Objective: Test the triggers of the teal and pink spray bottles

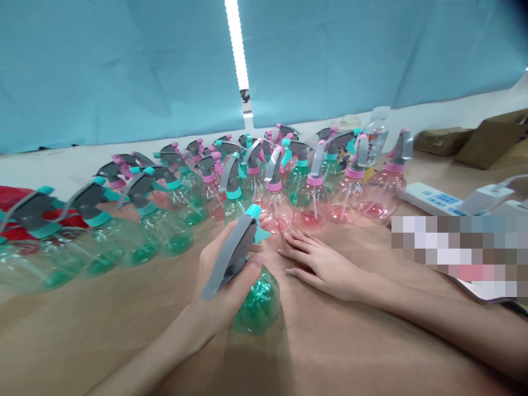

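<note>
My left hand [231,275] is wrapped round the neck of a green spray bottle [259,305] with a grey and teal spray head, at the middle of the view. The bottle tilts a little, its head leaning toward the upper right. To the right, my right hand [319,264] lies palm down on the brown tabletop [342,352], fingers spread and holding nothing. Its fingertips are close to a pink spray bottle [275,212]. Another pink bottle [312,206] stands just behind that hand. Green spray bottles [146,236] form a row on the left.
More pink and green spray bottles stand toward the back. At the right are a white power strip [433,199] with plugs, a pixelated patch, and cardboard boxes [487,140]. A clear bottle [377,135] stands behind. Red material [14,198] lies far left; a blue curtain [124,66] hangs behind.
</note>
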Tool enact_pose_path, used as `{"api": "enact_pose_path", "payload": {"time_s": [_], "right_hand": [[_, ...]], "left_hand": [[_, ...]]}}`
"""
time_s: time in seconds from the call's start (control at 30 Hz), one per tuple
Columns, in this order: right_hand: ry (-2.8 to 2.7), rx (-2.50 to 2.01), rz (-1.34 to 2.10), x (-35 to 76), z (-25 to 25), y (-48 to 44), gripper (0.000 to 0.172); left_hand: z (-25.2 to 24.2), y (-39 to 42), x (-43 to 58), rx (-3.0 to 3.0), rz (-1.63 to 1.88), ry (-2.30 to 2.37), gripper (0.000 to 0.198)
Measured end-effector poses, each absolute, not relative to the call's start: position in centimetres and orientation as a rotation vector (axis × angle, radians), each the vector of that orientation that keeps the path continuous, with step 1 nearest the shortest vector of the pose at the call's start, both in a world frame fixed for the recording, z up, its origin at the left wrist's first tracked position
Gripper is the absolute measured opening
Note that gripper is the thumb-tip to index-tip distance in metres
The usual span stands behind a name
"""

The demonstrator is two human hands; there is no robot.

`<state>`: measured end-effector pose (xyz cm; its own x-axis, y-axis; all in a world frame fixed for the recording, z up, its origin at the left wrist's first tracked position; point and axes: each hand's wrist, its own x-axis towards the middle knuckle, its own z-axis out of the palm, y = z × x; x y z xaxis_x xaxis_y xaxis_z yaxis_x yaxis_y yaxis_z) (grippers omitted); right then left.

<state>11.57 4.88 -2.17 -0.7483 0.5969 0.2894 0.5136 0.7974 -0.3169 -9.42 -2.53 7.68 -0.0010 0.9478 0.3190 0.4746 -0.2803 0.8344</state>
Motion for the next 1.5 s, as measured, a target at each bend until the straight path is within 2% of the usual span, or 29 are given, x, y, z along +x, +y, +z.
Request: {"api": "enact_pose_path", "payload": {"time_s": [1.0,1.17,1.27,1.33,1.43,1.5], "right_hand": [[-2.612,-0.853,0.304,11.5,-2.1,4.9,0.052],[-2.605,-0.852,0.321,11.6,-2.1,4.9,0.051],[-2.605,-0.856,0.326,11.6,-2.0,4.9,0.052],[-2.595,-0.851,0.330,11.6,-2.0,4.8,0.051],[-2.590,-0.844,0.325,11.6,-2.0,4.8,0.050],[-2.600,-0.847,0.317,11.6,-2.1,4.9,0.051]], "left_hand": [[8.2,-2.7,-9.1,1.801,1.206,1.479,0.007],[8.8,-2.3,-9.2,1.871,1.140,1.396,0.016],[9.1,-2.1,-9.4,1.916,1.145,1.329,0.005],[9.0,-2.0,-9.5,1.923,1.167,1.304,0.011],[8.8,-2.1,-9.6,1.882,1.144,1.305,0.004],[8.8,-2.3,-9.6,1.845,1.114,1.310,0.010]]}}
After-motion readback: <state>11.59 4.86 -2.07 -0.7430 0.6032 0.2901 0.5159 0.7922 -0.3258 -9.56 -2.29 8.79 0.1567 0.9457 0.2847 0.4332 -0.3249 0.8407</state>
